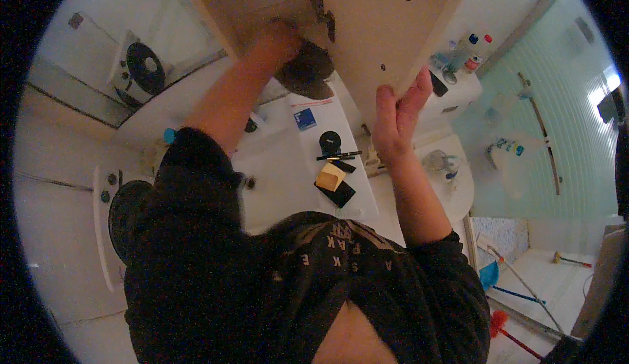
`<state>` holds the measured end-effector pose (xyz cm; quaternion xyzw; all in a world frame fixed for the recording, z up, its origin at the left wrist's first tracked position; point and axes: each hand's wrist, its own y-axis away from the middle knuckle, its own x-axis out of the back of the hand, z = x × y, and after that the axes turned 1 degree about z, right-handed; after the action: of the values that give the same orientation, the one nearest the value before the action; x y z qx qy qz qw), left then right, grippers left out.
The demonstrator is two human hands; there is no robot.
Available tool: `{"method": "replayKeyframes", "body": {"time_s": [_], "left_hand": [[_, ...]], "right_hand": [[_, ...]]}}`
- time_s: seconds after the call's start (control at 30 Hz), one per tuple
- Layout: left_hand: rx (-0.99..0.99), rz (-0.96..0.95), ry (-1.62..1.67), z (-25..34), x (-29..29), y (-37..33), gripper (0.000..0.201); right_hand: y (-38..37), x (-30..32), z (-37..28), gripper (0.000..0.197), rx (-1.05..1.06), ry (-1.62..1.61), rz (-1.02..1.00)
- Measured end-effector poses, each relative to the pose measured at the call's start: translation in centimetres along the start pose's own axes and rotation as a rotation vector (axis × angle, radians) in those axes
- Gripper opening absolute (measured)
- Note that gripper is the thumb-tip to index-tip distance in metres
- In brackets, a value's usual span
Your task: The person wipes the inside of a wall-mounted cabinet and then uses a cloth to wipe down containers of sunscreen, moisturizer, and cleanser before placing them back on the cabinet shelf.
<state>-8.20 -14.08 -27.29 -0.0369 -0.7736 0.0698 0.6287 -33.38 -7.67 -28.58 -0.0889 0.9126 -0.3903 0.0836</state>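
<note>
A pale cabinet with its door (383,30) swung out fills the top of the view. My right hand (398,118) grips the lower edge of this door, thumb on one face and fingers on the other. Up at the cabinet's inside, my left hand (278,39) is bent at the wrist, its fingertips hidden. A dark brown, soft-looking thing (306,70) hangs against that hand and seems held by it; its kind is not clear. A dark metal hinge (325,18) joins the door to the cabinet.
Below is a white sink (272,167). Its counter carries a blue-and-white packet (304,119), a round black container (329,142), thin pencils (339,156) and a yellowish sponge-like block (330,176). Bottles (468,53) stand on a shelf at right, near a toilet (452,180). At left is a washing machine (108,200).
</note>
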Motion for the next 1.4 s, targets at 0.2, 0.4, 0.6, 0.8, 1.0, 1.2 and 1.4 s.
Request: {"method": "replayKeyframes", "body": {"time_s": [0.2, 0.4, 0.6, 0.8, 1.0, 1.2, 1.4], "left_hand": [[0.091, 0.02, -0.105, -2.8, -2.8, 1.0, 0.025], [0.21, 0.646, 0.233, 1.4, -0.9, 2.2, 0.028], [0.035, 0.593, -0.015, 0.8, 1.2, -0.2, 0.031], [0.014, 0.55, -0.122, -0.4, -0.9, -1.6, 0.032], [0.12, 0.429, -0.061, -1.3, 0.5, 0.5, 0.034], [0.252, 0.454, -0.229, -0.6, -1.7, 2.0, 0.041], [0.015, 0.443, -0.362, 0.8, 1.3, -0.6, 0.047]], "right_hand": [[-0.5, -0.3, -0.7, 0.06, 0.066, 0.142, -0.02], [-0.4, 0.0, 0.0, 0.06, 0.095, 0.146, -0.016], [0.2, -0.1, 0.2, 0.062, 0.122, 0.175, -0.01], [0.3, 0.3, 0.9, 0.062, 0.132, 0.161, -0.013], [0.2, 0.6, 0.3, 0.061, 0.079, 0.165, -0.065], [-0.5, 0.5, 0.2, 0.058, 0.149, 0.293, -0.038], [-0.1, 0.1, 1.5, 0.058, 0.125, 0.15, -0.013]]}}
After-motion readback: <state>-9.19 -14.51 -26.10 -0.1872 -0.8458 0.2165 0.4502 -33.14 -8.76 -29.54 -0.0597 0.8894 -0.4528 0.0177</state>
